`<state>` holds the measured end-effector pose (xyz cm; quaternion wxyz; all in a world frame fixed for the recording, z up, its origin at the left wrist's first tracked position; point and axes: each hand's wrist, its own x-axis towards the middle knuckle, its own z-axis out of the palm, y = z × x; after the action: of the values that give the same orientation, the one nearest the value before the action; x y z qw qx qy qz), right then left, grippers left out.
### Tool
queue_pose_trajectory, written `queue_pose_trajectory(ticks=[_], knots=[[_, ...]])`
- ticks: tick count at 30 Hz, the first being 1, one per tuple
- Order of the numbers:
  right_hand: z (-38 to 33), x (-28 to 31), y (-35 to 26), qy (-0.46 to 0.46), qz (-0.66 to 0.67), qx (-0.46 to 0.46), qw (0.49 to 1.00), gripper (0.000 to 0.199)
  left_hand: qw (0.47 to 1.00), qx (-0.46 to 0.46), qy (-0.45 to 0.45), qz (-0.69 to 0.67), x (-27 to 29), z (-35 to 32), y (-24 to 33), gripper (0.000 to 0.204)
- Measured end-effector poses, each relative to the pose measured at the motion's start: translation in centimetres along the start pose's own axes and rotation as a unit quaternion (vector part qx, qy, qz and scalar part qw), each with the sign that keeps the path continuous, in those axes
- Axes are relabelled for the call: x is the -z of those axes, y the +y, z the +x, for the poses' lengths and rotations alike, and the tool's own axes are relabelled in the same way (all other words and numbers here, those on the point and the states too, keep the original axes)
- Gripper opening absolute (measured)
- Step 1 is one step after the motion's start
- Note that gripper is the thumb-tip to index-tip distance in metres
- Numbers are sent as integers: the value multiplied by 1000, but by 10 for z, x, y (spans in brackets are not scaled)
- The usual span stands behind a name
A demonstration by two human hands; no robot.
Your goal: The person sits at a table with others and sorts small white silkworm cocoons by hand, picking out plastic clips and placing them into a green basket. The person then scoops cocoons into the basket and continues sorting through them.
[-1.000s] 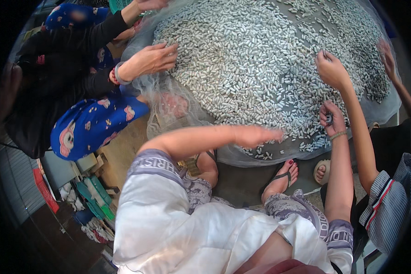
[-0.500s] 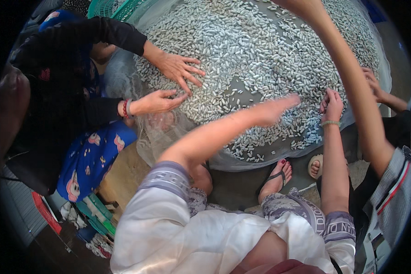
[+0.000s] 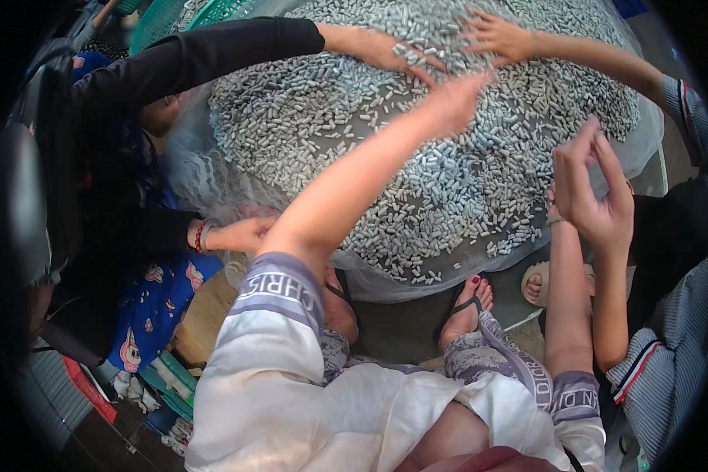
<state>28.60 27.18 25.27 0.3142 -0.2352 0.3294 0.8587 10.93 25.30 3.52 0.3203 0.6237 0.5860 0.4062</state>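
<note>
Small grey-white, capsule-shaped pieces lie in a broad, loose spread on a sheet edged with translucent mesh. My left hand is over the upper middle of the spread, blurred, with its fingers stretched toward the right and no piece visibly gripped. At the right edge of the pieces is my right hand, with a pale bracelet at the wrist. A co-worker's raised hand covers most of it, so its fingers are hidden.
From the left, a black-sleeved person's hand reaches among the pieces, close to my left hand. That person's other hand rests by the mesh. A grey-sleeved person's hand spreads over the far pieces. A green basket stands far left.
My left hand has moved farther away and slightly left. The black-sleeved person's hand has reached inward. The grey-sleeved person's near hand has come up in front of my right hand. Pieces have shifted.
</note>
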Motion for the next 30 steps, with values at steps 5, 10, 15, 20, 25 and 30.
queue_pose_trajectory(ticks=[5,10,15,20,25,30], knots=[[47,93,-134,102,-562,323,755,8,955,-70,-266,-115,-47,-139,0,49],[89,147,-146,149,-686,302,645,14,990,-26,24,140,41,-104,-80,47],[90,146,-129,75,-738,299,600,13,989,-4,-25,144,34,-88,-17,39],[82,152,-118,56,-733,287,614,10,935,-210,-192,214,-48,-181,12,52],[78,169,-127,82,-752,282,590,9,953,-88,4,288,-9,-121,-17,19],[92,159,-108,71,-770,281,569,10,929,-28,84,359,22,18,-12,17]])
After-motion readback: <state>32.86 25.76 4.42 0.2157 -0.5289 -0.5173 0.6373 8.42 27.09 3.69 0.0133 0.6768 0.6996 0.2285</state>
